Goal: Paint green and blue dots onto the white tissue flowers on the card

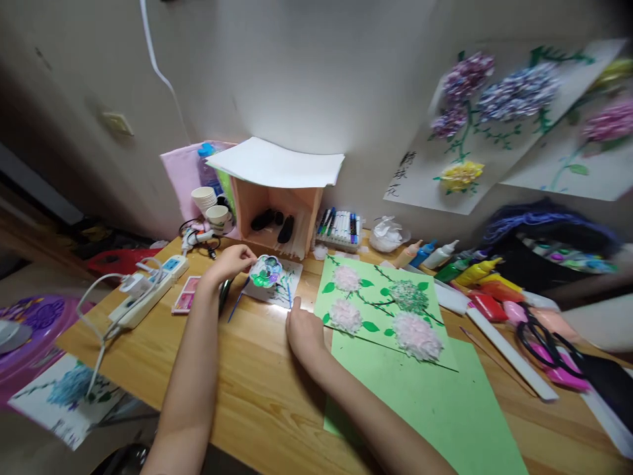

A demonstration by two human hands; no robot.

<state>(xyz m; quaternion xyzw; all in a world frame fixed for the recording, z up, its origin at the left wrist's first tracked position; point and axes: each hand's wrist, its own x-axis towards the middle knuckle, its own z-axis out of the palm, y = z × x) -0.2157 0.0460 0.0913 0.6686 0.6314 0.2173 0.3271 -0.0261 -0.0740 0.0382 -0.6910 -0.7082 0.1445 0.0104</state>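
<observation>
My left hand (236,261) pinches the rim of a flower-shaped paint palette (266,272), which is smeared with green, purple and dark paint. Under the palette is a paint-marked white sheet (291,270). A blue paintbrush (238,304) lies slanted at the sheet's left edge, and another blue stick (289,291) is at its right. My right hand (305,332) rests on the table just right of the sheet, one finger stretched forward and the others curled, with nothing visible in it. Beside it is a green card (376,280) with pale pink crumpled-paper flowers, one green-speckled flower and painted leaves.
A wooden box (311,218) with white paper on top stands at the back, beside markers (341,227) and paper cups (217,216). A power strip (131,310) is at left. Paint bottles (440,254) and scissors (544,343) lie right; a plain green sheet (405,402) lies in front.
</observation>
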